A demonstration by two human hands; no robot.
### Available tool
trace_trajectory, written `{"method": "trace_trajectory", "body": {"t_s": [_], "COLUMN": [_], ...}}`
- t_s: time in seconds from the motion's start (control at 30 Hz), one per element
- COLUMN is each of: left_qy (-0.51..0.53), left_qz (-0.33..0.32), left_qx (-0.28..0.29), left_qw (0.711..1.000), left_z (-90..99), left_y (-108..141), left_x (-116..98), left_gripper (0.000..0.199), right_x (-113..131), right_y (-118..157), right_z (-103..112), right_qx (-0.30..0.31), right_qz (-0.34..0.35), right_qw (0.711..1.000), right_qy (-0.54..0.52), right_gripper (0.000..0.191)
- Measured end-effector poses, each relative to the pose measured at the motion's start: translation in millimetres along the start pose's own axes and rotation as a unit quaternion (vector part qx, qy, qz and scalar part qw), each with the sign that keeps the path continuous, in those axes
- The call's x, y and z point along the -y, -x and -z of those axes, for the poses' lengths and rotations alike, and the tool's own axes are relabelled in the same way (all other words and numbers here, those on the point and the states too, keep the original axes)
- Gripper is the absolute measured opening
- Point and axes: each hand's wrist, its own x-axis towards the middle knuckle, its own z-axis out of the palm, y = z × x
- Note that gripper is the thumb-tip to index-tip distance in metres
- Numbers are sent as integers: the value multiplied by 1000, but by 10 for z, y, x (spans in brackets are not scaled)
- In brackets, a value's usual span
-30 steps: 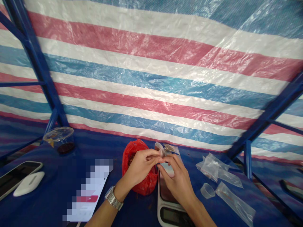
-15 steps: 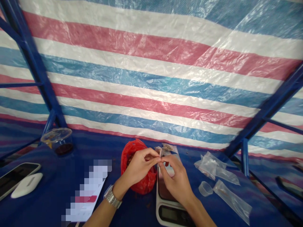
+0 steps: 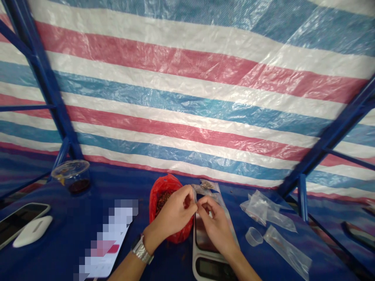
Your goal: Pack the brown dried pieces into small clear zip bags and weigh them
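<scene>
My left hand (image 3: 177,208), with a metal watch on its wrist, is closed in a pinch in front of the red plastic bag (image 3: 155,187). The bag stands open and holds many small brown dried pieces. My right hand (image 3: 215,224) is also pinched, its fingertips close beside the left ones above the digital scale (image 3: 200,263). Something thin and pale may be between the fingertips, but it is too small to make out. Small clear bags (image 3: 211,185) with brownish contents lie just beyond my hands.
Clear zip bags (image 3: 288,248) and a small clear cup (image 3: 254,236) lie to the right. On the left are a phone (image 3: 22,222), a white case (image 3: 33,232), a blurred-out bright screen (image 3: 102,259) and a plastic tub with dark liquid (image 3: 73,177). Striped sheeting (image 3: 187,97) hangs behind.
My left hand has turned, its knuckles rising a little, and the fingertips of both hands have shifted slightly down and left. The things on the table stay in place.
</scene>
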Motion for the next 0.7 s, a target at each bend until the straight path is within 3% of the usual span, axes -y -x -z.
{"method": "trace_trajectory", "body": {"t_s": [0.17,0.27,0.47,0.57,0.7], "left_qy": [-86,-59,130,149,130], "left_qz": [-10,-18,20,39,62], "left_qx": [1,-14,-73,-70,-62], "left_qw": [996,998,989,986,988], "left_z": [-8,-7,111,202,287], "left_y": [41,28,-69,-99,-112], "left_x": [-49,-44,56,87,131], "left_gripper": [18,16,13,14,13], "right_x": [-33,9,-12,-64,-84], "right_y": [8,1,-5,-6,-3], "right_z": [13,54,101,94,39], "right_qx": [-98,-130,-125,-92,-18], "right_qz": [39,77,96,79,56], "right_qw": [993,984,980,986,997], "right_qy": [61,96,124,116,39], "right_gripper": [20,22,21,38,43]}}
